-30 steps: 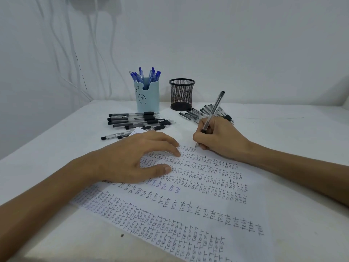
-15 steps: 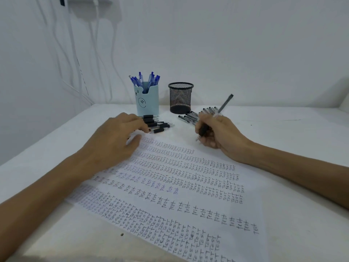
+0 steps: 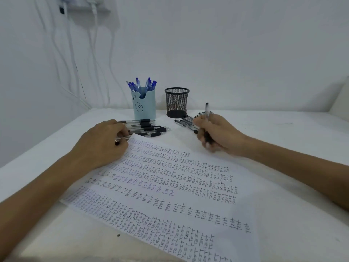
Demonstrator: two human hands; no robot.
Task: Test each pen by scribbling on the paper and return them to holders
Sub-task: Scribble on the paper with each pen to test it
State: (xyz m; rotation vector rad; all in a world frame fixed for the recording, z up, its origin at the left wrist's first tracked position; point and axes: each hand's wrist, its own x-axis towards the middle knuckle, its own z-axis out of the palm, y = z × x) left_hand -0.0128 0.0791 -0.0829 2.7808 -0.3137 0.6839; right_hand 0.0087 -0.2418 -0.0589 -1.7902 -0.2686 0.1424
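The right hand (image 3: 217, 135) is clamped round a pen (image 3: 207, 108), fingers curled on the lower barrel. The pen stands nearly upright, clear of the paper (image 3: 188, 186), with its dark top end above the knuckles. This hand is blurred, so the exact finger placing is hard to tell. The left hand (image 3: 105, 140) is off to the left, well apart from the right. Its fingers are curled down on a second pen (image 3: 120, 139) at the paper's far left corner, the pen's dark end poking out under the hand.

These pens are probably light and stiff, with slick clear plastic barrels that roll on a flat top. The dark rubbery sleeve near the tip is likely the best place to pinch one, for writing and for lifting alike. The paper is thin and would slide, so it likely needs a flat hand on it while scribbling.

A row of pens (image 3: 149, 128) lies just beyond the left hand, and a pile of pens (image 3: 184, 121) lies just beside the right. Near the tabletop's far edge, left of middle, stand a blue holder (image 3: 144, 106) full of blue pens (image 3: 143, 86) and a mesh holder (image 3: 176, 103) that looks empty.

The tabletop (image 3: 283, 129) is white, smooth and matte. The paper, covered in rows of written "test", runs slantwise from the middle toward the near edge. Behind is a plain white wall, with cables (image 3: 94, 44) hanging at the left.
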